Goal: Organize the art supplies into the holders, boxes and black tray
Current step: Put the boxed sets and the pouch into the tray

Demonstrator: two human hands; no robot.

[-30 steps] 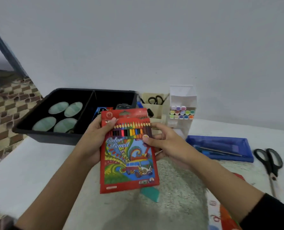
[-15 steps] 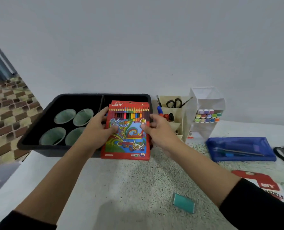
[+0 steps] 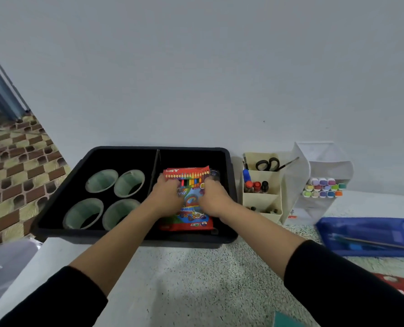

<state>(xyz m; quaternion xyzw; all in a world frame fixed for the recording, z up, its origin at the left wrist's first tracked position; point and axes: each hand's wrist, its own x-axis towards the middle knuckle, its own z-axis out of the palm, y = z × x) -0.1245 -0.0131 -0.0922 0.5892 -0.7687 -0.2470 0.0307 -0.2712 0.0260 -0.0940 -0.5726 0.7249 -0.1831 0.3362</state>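
A red box of colour pencils (image 3: 189, 208) lies in the right compartment of the black tray (image 3: 135, 238), its top end tilted up toward the back wall. My left hand (image 3: 166, 197) lies on the box's left side and my right hand (image 3: 214, 200) on its right side, fingers bent down over the box front. The tray's left compartment holds several pale green cups (image 3: 100, 184). What lies under the box is hidden.
Right of the tray stand a cream desk organiser (image 3: 262, 185) with scissors and small bottles, and a white mesh holder (image 3: 323, 185) with markers. A blue tray (image 3: 371, 234) lies at the right. A red packet (image 3: 401, 286) and a teal eraser (image 3: 288, 322) sit near the front.
Both hands carried the pencil box forward from above the table into the tray's right compartment and lowered it there. The view rose and shifted with them.
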